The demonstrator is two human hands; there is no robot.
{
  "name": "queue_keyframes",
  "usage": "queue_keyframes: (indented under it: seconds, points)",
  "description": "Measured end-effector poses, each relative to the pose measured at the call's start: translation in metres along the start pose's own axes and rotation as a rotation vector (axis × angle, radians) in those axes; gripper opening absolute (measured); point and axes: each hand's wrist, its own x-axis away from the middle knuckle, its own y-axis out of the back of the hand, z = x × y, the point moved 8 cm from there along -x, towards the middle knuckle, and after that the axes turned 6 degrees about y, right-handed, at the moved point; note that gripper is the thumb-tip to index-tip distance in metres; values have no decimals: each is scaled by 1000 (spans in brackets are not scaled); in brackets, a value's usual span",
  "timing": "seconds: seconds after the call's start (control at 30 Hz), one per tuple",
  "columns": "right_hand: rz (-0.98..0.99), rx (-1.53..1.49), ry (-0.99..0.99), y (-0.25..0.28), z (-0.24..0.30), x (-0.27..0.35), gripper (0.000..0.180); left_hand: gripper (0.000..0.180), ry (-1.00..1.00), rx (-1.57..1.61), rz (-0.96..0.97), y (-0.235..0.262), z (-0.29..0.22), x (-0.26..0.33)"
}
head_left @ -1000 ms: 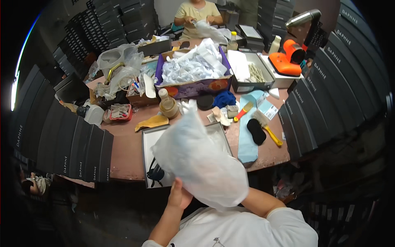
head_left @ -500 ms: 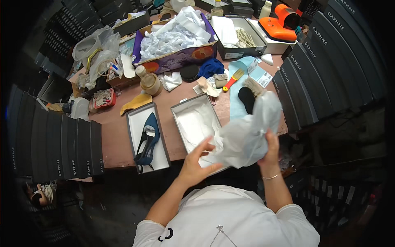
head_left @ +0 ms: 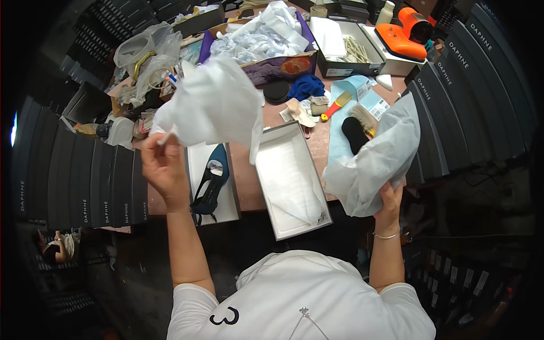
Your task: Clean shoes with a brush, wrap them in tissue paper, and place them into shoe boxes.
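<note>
White short-sleeved T-shirt on show, a black curled numeral-like mark on its left chest, a thin silver chain with a small pendant hanging at the collar. Forearms bare, and a slim bracelet circles the right wrist [head_left: 386, 234].

Shoe [head_left: 211, 184] in lid [head_left: 198, 156], left of box [head_left: 266, 173]

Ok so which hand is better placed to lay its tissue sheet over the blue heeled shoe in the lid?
Likely the left hand. It holds a white tissue sheet right above the blue heeled shoe. The right hand grips its own crumpled tissue off the table's far edge, beyond the open shoebox.
</note>
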Motion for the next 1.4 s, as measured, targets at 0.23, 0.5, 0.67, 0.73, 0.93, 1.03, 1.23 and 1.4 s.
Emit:
queue_keyframes:
  seconds: [0.23,0.5,0.67,0.73,0.93,1.03,1.23,1.4]
  points:
    - [322,325,-96,-44,-20,-70,59,15,132,-183,62,-5,67,18]
    - [614,1302,386,-138,-39,-72,91,16,144,-322,226,-18,42,39]
    - [1015,814,467,-274,-52,-7,36,26,234,-91,425,-23,46,74]
    - [1025,727,215,-282,-75,-7,23,34,33,-381,265,-8,7,72]
    - [1012,372,-297,-294,-104,26,26,35,422,-200,159,58,52,103]
    - [881,293,-295,-294,-101,29,23,41,531,-388,223,97,75,127]
    - [1023,374,-201,-321,-90,58,18,60,159,-724,129,87,-14,117]
    - [1124,447,-76,-329,-71,69,14,36,342,-592,-39,167,56,142]
